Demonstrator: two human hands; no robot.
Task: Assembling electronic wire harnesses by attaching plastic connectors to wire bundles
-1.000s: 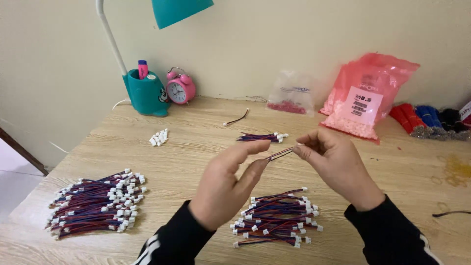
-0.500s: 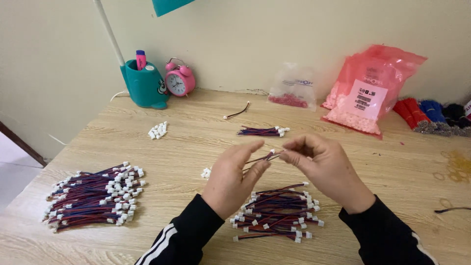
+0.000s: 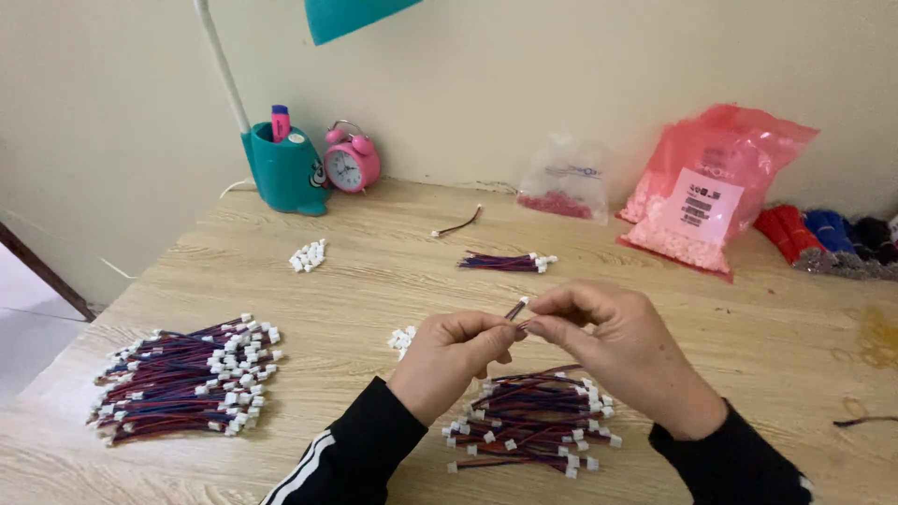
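Note:
My left hand [image 3: 456, 357] and my right hand [image 3: 613, 346] meet above the wooden table [image 3: 374, 271], both pinching one short wire lead [image 3: 515, 310] with red, blue and dark strands; its bare end pokes up between the fingertips. Just below the hands lies a pile of similar leads with white connectors [image 3: 531, 421]. A few loose white connectors [image 3: 403, 339] sit beside my left hand.
A larger pile of finished leads [image 3: 184, 376] lies at the left. Further back are a small bundle of leads [image 3: 506, 263], a heap of white connectors [image 3: 309, 255], one stray lead [image 3: 456, 225], a teal lamp base [image 3: 282, 171], a pink alarm clock [image 3: 352, 160], and pink and clear bags [image 3: 714, 192].
Both hands have dropped lower and closer together over the near pile, and the lead between them is now mostly covered by the fingers. The view has tilted slightly.

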